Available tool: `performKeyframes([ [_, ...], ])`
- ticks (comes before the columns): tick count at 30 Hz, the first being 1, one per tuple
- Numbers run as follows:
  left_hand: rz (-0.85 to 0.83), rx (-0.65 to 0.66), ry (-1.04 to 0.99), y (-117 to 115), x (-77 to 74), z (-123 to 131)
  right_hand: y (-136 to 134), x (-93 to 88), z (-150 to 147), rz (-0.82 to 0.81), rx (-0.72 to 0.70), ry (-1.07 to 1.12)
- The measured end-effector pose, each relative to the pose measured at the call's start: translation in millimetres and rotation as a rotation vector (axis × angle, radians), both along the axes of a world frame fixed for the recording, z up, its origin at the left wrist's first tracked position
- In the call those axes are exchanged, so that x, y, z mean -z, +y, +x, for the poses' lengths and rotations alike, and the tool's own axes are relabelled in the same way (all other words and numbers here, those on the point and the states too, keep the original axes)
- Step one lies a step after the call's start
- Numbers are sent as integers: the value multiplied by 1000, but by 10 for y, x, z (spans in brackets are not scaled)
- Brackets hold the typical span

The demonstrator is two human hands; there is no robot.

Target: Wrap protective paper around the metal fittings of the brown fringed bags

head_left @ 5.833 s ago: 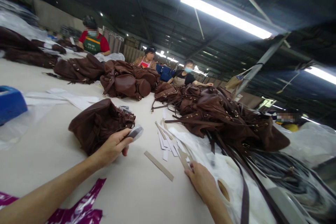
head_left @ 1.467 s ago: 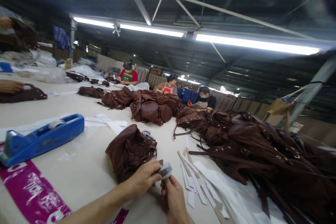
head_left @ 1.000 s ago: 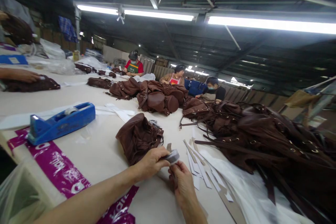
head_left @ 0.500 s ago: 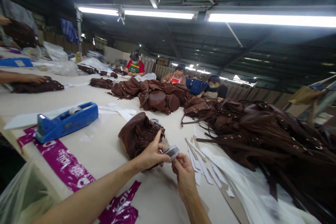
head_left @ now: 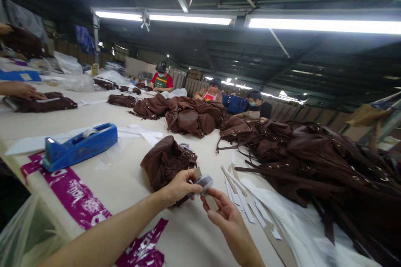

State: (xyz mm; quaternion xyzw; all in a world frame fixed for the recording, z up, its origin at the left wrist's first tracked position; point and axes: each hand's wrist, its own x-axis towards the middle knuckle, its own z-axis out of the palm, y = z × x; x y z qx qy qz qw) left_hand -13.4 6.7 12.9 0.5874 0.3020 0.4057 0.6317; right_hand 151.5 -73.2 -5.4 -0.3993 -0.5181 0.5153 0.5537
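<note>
My left hand point(head_left: 178, 185) pinches a small grey roll of tape point(head_left: 203, 182) just above the table. My right hand point(head_left: 224, 215) is palm up under the roll, thumb and fingers closing on a brown strip that hangs from it. A brown leather bag point(head_left: 166, 160) lies right behind my left hand. Cardboard and white paper strips point(head_left: 238, 192) lie fanned out to the right of my hands.
A blue tape dispenser point(head_left: 79, 146) sits at the left, near magenta printed tape point(head_left: 75, 200) on the table edge. A big heap of brown bags and straps point(head_left: 313, 162) fills the right. More bags point(head_left: 184, 117) lie further back. Several people work along the far side; another person's hand point(head_left: 19, 90) rests at far left.
My right hand has turned palm up and dropped slightly below the roll. My left index finger, raised half a second ago, has come down onto the roll. The view has barely shifted.
</note>
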Motion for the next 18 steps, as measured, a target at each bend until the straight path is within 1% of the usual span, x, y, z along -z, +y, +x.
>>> performKeyframes([
  [1,0,10,10,-2,-6,-6,-25,7,49,51,-17,-79],
  [3,4,43,42,-10,-24,-22,-45,23,124,140,23,-289],
  [5,4,70,79,-16,-47,-46,-44,29,164,195,54,-496],
  [7,-3,91,97,-15,-71,-77,-43,24,178,242,47,-616],
  [10,-15,121,97,4,-96,-127,-47,32,183,315,42,-689],
  [12,-24,152,97,23,-103,-156,-51,62,191,348,45,-735],
  [15,-47,167,89,45,-106,-185,-49,117,200,386,53,-790],
  [18,-58,184,106,40,-106,-193,-42,115,173,449,94,-816],
])
